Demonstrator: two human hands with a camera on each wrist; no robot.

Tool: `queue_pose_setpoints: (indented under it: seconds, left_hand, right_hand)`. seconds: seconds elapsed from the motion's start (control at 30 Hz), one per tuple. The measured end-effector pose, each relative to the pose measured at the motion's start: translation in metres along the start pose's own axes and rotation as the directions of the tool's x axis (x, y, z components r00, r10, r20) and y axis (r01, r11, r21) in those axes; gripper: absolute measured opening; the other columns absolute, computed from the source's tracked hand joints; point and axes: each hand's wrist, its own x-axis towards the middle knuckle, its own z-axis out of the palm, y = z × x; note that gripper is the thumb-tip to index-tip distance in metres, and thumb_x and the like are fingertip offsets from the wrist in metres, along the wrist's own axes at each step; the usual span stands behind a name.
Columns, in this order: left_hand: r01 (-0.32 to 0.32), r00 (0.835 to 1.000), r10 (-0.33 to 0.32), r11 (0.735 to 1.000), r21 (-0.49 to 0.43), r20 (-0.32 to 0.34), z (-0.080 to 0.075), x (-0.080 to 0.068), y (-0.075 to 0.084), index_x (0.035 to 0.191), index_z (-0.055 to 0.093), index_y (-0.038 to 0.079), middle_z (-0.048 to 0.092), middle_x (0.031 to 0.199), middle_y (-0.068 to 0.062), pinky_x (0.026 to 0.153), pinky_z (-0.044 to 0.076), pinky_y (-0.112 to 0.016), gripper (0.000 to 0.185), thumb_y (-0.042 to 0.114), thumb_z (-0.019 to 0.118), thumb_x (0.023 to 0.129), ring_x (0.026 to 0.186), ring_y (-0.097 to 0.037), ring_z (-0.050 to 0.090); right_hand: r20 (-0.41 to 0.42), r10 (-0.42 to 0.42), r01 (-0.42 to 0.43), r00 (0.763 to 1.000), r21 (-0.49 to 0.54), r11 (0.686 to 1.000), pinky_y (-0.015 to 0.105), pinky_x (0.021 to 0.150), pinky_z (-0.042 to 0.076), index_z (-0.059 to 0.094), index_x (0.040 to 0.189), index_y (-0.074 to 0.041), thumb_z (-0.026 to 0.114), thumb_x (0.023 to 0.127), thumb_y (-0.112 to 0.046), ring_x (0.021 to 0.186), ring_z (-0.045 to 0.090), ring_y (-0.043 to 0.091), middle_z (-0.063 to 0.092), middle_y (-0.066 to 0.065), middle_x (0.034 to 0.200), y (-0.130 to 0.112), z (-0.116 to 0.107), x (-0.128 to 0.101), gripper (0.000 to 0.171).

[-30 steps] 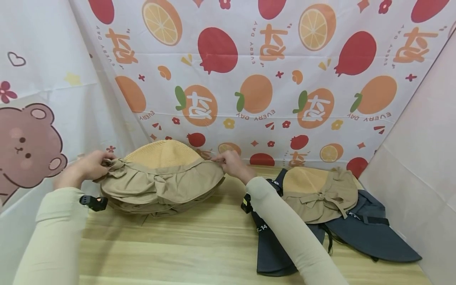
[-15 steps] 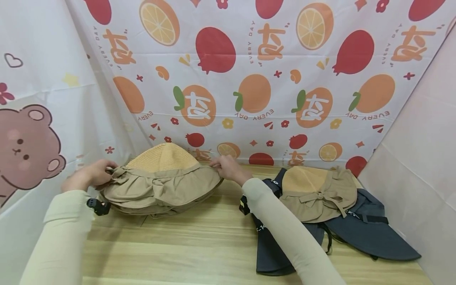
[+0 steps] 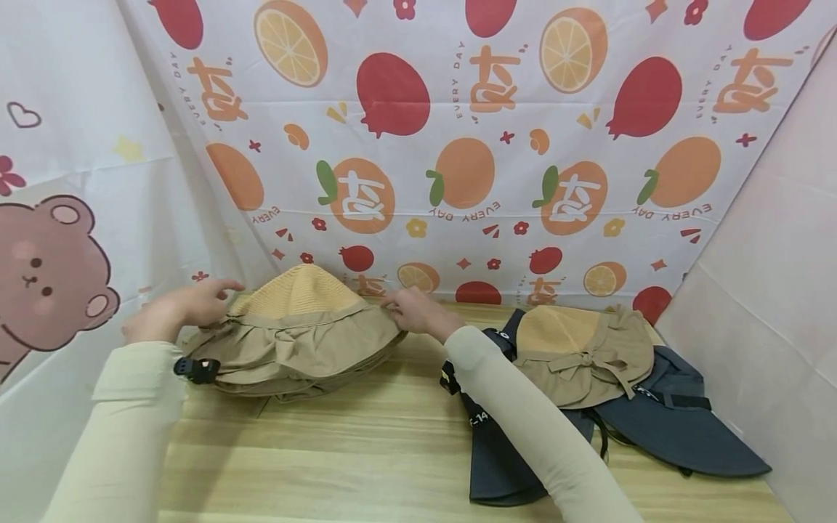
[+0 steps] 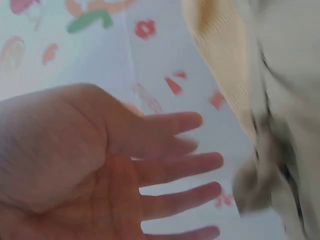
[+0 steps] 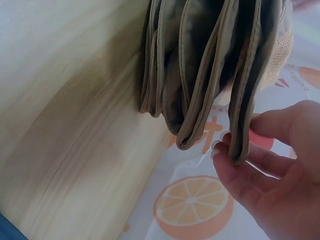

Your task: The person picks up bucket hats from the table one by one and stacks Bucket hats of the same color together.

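At the left of the table, a stack of khaki sun hats (image 3: 320,345) lies with a straw-coloured woven crown (image 3: 307,290) on top. The right wrist view shows several folded brims (image 5: 202,100) layered one on another. My right hand (image 3: 418,311) pinches the edge of the top hat's brim between thumb and fingers, at the stack's right end. Over the left end of the stack is my left hand (image 3: 192,306). In the left wrist view its fingers are spread and nearly straight, apart from the hat's fabric and a blurred knot or bow (image 4: 255,182).
On the right of the wooden table (image 3: 314,457), another khaki hat (image 3: 582,363) with a bow lies on dark blue-grey caps (image 3: 680,428). My right forearm passes over part of these caps. A fruit-print cloth (image 3: 451,109) hangs behind, and a bear-print cloth (image 3: 59,269) at the left.
My left hand has let go of the brim's left end and moved right and slightly up. The top hat has settled a little lower; my right hand stays at its edge.
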Motion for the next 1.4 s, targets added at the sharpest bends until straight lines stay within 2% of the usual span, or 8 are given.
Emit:
queue_pose_setpoints:
  seconds: [0.1, 0.2, 0.33, 0.47, 0.57, 0.8, 1.1, 1.4]
  left_hand:
    - [-0.029, 0.999, 0.029, 0.999, 0.024, -0.013, 0.001, 0.001, 0.017, 0.149, 0.035, -0.014, 0.038, 0.139, -0.054, 0.071, 0.055, -0.05, 0.058, 0.0, 0.051, 0.094, 0.077, -0.043, 0.062]
    - [-0.077, 0.996, 0.081, 0.991, 0.112, -0.03, 0.0, 0.003, 0.031, 0.15, 0.039, -0.01, 0.041, 0.143, -0.048, 0.095, 0.047, -0.069, 0.06, 0.011, 0.061, 0.098, 0.119, -0.063, 0.053]
    - [-0.032, 0.999, 0.028, 0.995, 0.091, 0.039, 0.003, 0.004, 0.043, 0.156, 0.032, -0.006, 0.031, 0.154, -0.043, 0.109, 0.031, -0.077, 0.072, 0.02, 0.066, 0.098, 0.138, -0.066, 0.032]
    - [0.066, 0.987, -0.065, 0.998, -0.001, 0.146, 0.013, 0.011, 0.04, 0.161, 0.019, -0.002, 0.019, 0.157, -0.045, 0.096, 0.045, -0.075, 0.082, 0.026, 0.066, 0.099, 0.139, -0.069, 0.026]
    - [0.121, 0.974, -0.107, 0.991, -0.06, 0.2, 0.019, 0.016, 0.036, 0.162, 0.013, 0.001, 0.01, 0.158, -0.046, 0.081, 0.056, -0.069, 0.084, 0.025, 0.064, 0.1, 0.138, -0.071, 0.025]
    - [0.127, 0.969, -0.114, 0.991, -0.046, 0.22, 0.023, 0.026, 0.034, 0.162, 0.018, 0.0, 0.01, 0.158, -0.045, 0.075, 0.059, -0.059, 0.078, 0.024, 0.062, 0.101, 0.138, -0.067, 0.031]
    - [0.014, 0.988, -0.029, 0.995, 0.096, 0.153, 0.029, 0.038, 0.028, 0.152, 0.039, -0.008, 0.034, 0.151, -0.045, 0.106, 0.041, -0.07, 0.063, 0.019, 0.059, 0.099, 0.138, -0.063, 0.037]
    - [0.038, 0.985, -0.051, 0.996, 0.079, 0.166, 0.031, 0.042, 0.023, 0.152, 0.042, -0.006, 0.033, 0.153, -0.044, 0.108, 0.039, -0.069, 0.061, 0.021, 0.057, 0.099, 0.138, -0.061, 0.037]
  right_hand:
    - [-0.001, 0.006, -0.006, 1.0, -0.03, 1.0, 0.039, 0.105, 0.054, 0.068, 0.135, -0.009, 0.056, 0.105, -0.006, 0.13, 0.064, 0.027, 0.068, 0.011, 0.138, -0.003, 0.0, 0.0, 0.033]
    - [-0.011, 0.001, -0.002, 1.0, -0.095, 0.995, 0.037, 0.101, 0.056, 0.068, 0.135, -0.011, 0.057, 0.104, -0.005, 0.126, 0.066, 0.024, 0.069, 0.008, 0.137, -0.006, 0.001, 0.001, 0.034]
    - [0.005, -0.043, 0.043, 0.999, -0.227, 0.973, 0.035, 0.099, 0.055, 0.066, 0.139, -0.014, 0.055, 0.106, -0.016, 0.117, 0.069, 0.02, 0.069, 0.004, 0.138, -0.017, 0.004, 0.003, 0.034]
    - [0.06, -0.09, 0.105, 0.994, -0.323, 0.941, 0.037, 0.115, 0.045, 0.059, 0.145, -0.019, 0.049, 0.109, -0.039, 0.132, 0.061, 0.02, 0.065, 0.001, 0.142, -0.036, 0.01, 0.005, 0.042]
    - [0.116, -0.087, 0.117, 0.99, -0.291, 0.95, 0.039, 0.118, 0.042, 0.05, 0.153, -0.021, 0.047, 0.108, -0.049, 0.139, 0.055, 0.025, 0.055, 0.007, 0.154, -0.049, 0.017, 0.004, 0.054]
    - [0.191, -0.009, 0.054, 0.982, -0.23, 0.972, 0.045, 0.123, 0.036, 0.034, 0.162, -0.026, 0.048, 0.106, -0.054, 0.153, 0.038, 0.029, 0.033, 0.014, 0.167, -0.057, 0.027, 0.004, 0.064]
    - [0.208, -0.034, 0.071, 0.978, -0.174, 0.982, 0.038, 0.124, 0.034, 0.037, 0.161, -0.025, 0.051, 0.106, -0.049, 0.153, 0.039, 0.026, 0.04, 0.011, 0.164, -0.049, 0.025, 0.009, 0.062]
    - [0.267, -0.038, 0.068, 0.963, -0.101, 0.993, 0.043, 0.128, 0.028, 0.035, 0.162, -0.025, 0.051, 0.108, -0.043, 0.158, 0.029, 0.029, 0.037, 0.007, 0.167, -0.043, 0.022, 0.013, 0.059]
